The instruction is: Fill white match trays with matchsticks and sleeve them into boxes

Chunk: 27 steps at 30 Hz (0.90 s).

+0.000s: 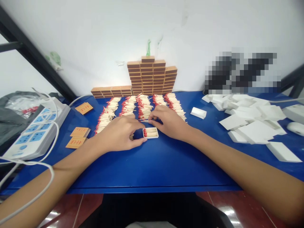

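Tray [153,137] (long axis crosswise) is being pinched at left by left hand [121,133]; matches [144,109] beyond are being touched by right hand [169,123], grip unclear.

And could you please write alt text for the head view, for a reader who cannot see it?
A person's left hand steadies a small white box partly filled with red-tipped matches, while the right hand is at the middle of five rows of loose matches on a blue table. Stacked matchboxes stand behind; more white boxes lie heaped at right.
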### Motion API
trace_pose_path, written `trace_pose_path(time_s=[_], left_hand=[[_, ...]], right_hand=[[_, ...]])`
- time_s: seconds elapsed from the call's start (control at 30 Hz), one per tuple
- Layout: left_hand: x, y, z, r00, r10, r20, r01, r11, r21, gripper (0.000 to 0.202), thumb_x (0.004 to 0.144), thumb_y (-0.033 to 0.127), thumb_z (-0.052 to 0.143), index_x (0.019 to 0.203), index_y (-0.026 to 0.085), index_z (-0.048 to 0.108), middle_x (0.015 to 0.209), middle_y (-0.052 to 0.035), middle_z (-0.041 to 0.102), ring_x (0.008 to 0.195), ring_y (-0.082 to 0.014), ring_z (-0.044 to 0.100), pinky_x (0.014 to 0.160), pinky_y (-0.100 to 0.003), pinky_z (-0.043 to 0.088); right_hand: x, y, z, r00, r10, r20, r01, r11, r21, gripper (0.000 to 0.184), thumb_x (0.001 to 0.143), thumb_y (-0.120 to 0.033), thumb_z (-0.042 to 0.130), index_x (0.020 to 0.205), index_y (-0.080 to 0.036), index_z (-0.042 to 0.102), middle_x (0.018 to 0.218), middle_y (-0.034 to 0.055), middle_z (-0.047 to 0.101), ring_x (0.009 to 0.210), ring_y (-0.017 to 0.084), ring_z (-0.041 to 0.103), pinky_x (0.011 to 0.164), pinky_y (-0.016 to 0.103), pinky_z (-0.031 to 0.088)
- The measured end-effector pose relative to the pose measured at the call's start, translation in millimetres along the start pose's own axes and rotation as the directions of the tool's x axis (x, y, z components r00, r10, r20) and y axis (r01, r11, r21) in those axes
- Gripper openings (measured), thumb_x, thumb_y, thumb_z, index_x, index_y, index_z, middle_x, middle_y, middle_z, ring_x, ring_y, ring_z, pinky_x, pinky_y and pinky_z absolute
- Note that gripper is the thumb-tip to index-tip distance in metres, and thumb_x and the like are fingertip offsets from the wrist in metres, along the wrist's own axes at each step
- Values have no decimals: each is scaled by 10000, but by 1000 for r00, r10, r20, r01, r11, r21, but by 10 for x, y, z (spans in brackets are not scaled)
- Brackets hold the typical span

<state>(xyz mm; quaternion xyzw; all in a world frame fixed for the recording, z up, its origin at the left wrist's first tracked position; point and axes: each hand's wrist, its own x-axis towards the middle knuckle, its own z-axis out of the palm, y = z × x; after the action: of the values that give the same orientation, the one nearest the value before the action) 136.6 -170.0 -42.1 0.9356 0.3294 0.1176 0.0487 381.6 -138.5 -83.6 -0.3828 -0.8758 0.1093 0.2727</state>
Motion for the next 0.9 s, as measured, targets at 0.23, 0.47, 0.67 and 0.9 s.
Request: trace_pose_path(time_s=[0.23, 0.47, 0.67, 0.9], left_hand=[[-9, -3, 18, 1000, 9, -2, -9, 1000, 9, 259, 951, 423, 734, 1093, 219, 806, 732, -20, 675, 753, -203, 627, 700, -335, 458], [-3, 11, 4, 1000, -1, 8, 0, 1000, 10, 260, 949, 424, 737, 1085, 213, 807, 701, -12, 662, 748, -202, 625, 680, -330, 444], [-5, 12, 2, 1000, -3, 12, 3, 1000, 9, 272, 954, 429, 724, 1096, 212, 804, 714, -17, 672, 759, -207, 626, 697, -337, 450], [-8, 23, -12, 1000, 13, 23, -13, 1000, 11, 267, 948, 412, 715, 1086, 201, 805, 730, -30, 682, 749, -208, 627, 691, -334, 455]], right_hand=[[-19, -5, -26, 999, 4, 36, -4, 1000, 12, 94, 1003, -161, 631, 918, -188, 662, 937, 75, 643, 912, 234, 601, 816, 360, 479], [-47, 29, -136, 996, 21, 85, -17, 999, -45, 130, 1033, -208, 579, 918, -196, 639, 956, 90, 642, 916, 245, 598, 821, 374, 470], [-62, 2, -216, 998, 37, 58, -36, 999, -15, 114, 1030, -199, 578, 935, -200, 641, 963, 85, 645, 915, 240, 600, 807, 366, 468], [-72, -36, -84, 995, -44, 93, 36, 995, 93, 128, 1026, -161, 599, 911, -211, 624, 968, 71, 632, 906, 221, 587, 813, 352, 480]])
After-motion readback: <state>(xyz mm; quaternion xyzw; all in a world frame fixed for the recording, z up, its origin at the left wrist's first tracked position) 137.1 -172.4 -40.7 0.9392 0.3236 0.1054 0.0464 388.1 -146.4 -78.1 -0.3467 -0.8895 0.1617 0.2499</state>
